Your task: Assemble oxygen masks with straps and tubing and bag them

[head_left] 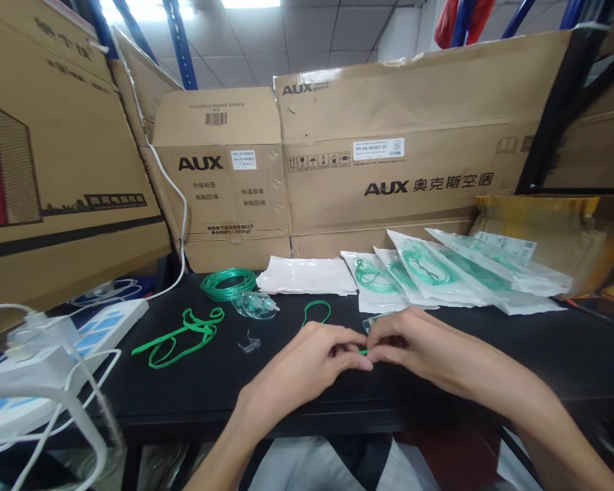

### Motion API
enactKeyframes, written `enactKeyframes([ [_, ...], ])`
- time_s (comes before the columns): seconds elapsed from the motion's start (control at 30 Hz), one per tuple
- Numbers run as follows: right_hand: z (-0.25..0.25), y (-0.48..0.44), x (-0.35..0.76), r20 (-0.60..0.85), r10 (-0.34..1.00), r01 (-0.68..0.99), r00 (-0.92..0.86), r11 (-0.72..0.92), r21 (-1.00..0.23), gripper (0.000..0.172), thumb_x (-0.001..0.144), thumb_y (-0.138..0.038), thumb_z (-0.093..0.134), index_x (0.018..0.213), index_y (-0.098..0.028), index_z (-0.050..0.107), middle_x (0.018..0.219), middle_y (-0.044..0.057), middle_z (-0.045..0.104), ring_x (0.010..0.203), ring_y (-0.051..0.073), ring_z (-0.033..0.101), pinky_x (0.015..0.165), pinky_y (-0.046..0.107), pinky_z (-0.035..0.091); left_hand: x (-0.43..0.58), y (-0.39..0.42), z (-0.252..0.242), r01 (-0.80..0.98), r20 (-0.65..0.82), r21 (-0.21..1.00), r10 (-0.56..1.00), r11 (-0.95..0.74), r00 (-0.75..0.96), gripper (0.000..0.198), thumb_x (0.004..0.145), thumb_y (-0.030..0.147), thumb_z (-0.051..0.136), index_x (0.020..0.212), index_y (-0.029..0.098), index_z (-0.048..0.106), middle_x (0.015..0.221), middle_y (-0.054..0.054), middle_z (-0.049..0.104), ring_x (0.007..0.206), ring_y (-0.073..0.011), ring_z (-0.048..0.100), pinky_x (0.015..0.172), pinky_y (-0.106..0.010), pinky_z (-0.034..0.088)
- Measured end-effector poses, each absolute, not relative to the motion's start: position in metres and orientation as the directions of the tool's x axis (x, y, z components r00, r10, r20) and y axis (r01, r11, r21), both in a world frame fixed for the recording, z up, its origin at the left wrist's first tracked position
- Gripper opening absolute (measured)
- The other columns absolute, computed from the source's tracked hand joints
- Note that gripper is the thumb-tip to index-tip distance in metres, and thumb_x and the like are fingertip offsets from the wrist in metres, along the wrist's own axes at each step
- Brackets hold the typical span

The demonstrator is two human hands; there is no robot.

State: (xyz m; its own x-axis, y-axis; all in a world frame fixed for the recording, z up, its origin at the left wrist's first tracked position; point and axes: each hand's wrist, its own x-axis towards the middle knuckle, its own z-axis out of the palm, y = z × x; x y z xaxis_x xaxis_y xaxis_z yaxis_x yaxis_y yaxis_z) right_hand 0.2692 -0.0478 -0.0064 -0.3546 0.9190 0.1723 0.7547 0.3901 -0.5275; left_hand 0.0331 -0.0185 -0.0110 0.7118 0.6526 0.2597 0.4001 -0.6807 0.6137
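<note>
My left hand (323,351) and my right hand (409,341) meet at the fingertips over the black table's front half. Both pinch a green strap, of which a short piece (363,352) shows between them. A green loop (317,304) rises behind my left hand and seems to be part of it. Just behind my right fingers lies a small clear plastic piece (372,322), partly hidden. To the left are a tangle of green straps (189,335), a small clear clip (249,342), a clear mask part (256,305) and coiled green tubing (228,283).
Clear packets with green tubing (427,269) lie at the back right, beside a stack of white bags (307,275). A power strip (107,334) with white cables is on the left. Cardboard boxes (389,136) stand along the back; the table's front edge (338,416) is near me.
</note>
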Motion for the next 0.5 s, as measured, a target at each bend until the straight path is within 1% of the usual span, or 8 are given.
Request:
enactKeyframes([
  [0.1,0.0,-0.047,0.28,0.183,0.929,0.765,-0.321,0.368,-0.529,0.026,0.086,-0.053,0.069,0.093,-0.031,0.08,0.088,0.002,0.076,0.079,0.024,0.068,0.071,0.031,0.049,0.028,-0.012,-0.011,0.372,0.3,0.616,0.644,-0.694,0.704,0.02,0.102,0.03,0.06,0.097,0.027,0.08,0.089,0.008,0.078,0.089,-0.0116,0.069,0.086,-0.019,0.043],
  [0.17,0.005,-0.047,0.286,0.193,0.933,0.772,-0.304,0.359,-0.525,0.027,0.086,-0.053,0.068,0.091,-0.03,0.08,0.085,0.002,0.076,0.077,0.024,0.067,0.069,0.031,0.048,0.021,-0.009,-0.009,0.401,0.299,0.602,0.66,-0.691,0.69,0.021,0.102,0.031,0.061,0.093,0.028,0.08,0.089,0.008,0.079,0.09,-0.0117,0.069,0.086,-0.019,0.043],
  [0.2,0.006,-0.047,0.288,0.197,0.932,0.774,-0.303,0.361,-0.521,0.027,0.088,-0.053,0.066,0.09,-0.03,0.08,0.083,0.002,0.076,0.076,0.023,0.067,0.068,0.031,0.048,0.018,-0.009,-0.009,0.421,0.288,0.6,0.675,-0.68,0.679,0.02,0.101,0.033,0.063,0.094,0.029,0.08,0.09,0.009,0.079,0.091,-0.0121,0.069,0.086,-0.019,0.043],
  [0.27,0.006,-0.048,0.285,0.203,0.927,0.773,-0.316,0.376,-0.51,0.028,0.091,-0.05,0.063,0.085,-0.028,0.079,0.08,0.002,0.074,0.074,0.023,0.067,0.068,0.031,0.047,0.017,-0.01,-0.008,0.449,0.266,0.615,0.706,-0.648,0.656,0.018,0.099,0.04,0.065,0.104,0.032,0.08,0.095,0.009,0.079,0.094,-0.0132,0.07,0.085,-0.02,0.043],
  [0.33,0.005,-0.05,0.277,0.204,0.92,0.771,-0.336,0.392,-0.501,0.03,0.092,-0.049,0.061,0.081,-0.028,0.079,0.076,0.002,0.073,0.073,0.022,0.066,0.068,0.031,0.047,0.02,-0.013,-0.009,0.442,0.261,0.635,0.715,-0.633,0.648,0.024,0.097,0.046,0.067,0.116,0.035,0.078,0.101,0.009,0.079,0.098,-0.0144,0.07,0.087,-0.021,0.044],
  [0.37,0.004,-0.052,0.272,0.202,0.917,0.771,-0.343,0.398,-0.497,0.03,0.093,-0.049,0.06,0.081,-0.028,0.079,0.075,0.002,0.072,0.072,0.022,0.066,0.068,0.03,0.047,0.022,-0.014,-0.009,0.433,0.269,0.638,0.712,-0.636,0.649,0.026,0.097,0.046,0.067,0.119,0.036,0.077,0.104,0.009,0.079,0.1,-0.0149,0.07,0.088,-0.021,0.044],
  [0.43,0.004,-0.053,0.266,0.197,0.913,0.776,-0.357,0.407,-0.482,0.029,0.094,-0.049,0.059,0.085,-0.03,0.079,0.076,0.001,0.073,0.073,0.022,0.066,0.068,0.031,0.047,0.028,-0.016,-0.01,0.423,0.298,0.623,0.699,-0.658,0.649,0.021,0.098,0.043,0.066,0.114,0.036,0.079,0.107,0.009,0.079,0.103,-0.0156,0.07,0.091,-0.022,0.043],
  [0.5,0.006,-0.053,0.265,0.215,0.911,0.79,-0.351,0.412,-0.454,0.03,0.094,-0.053,0.058,0.091,-0.032,0.08,0.084,0.002,0.075,0.081,0.024,0.068,0.072,0.031,0.049,0.031,-0.016,-0.011,0.416,0.328,0.609,0.692,-0.675,0.643,0.017,0.099,0.038,0.065,0.104,0.035,0.081,0.105,0.01,0.079,0.1,-0.0154,0.07,0.09,-0.022,0.043],
])
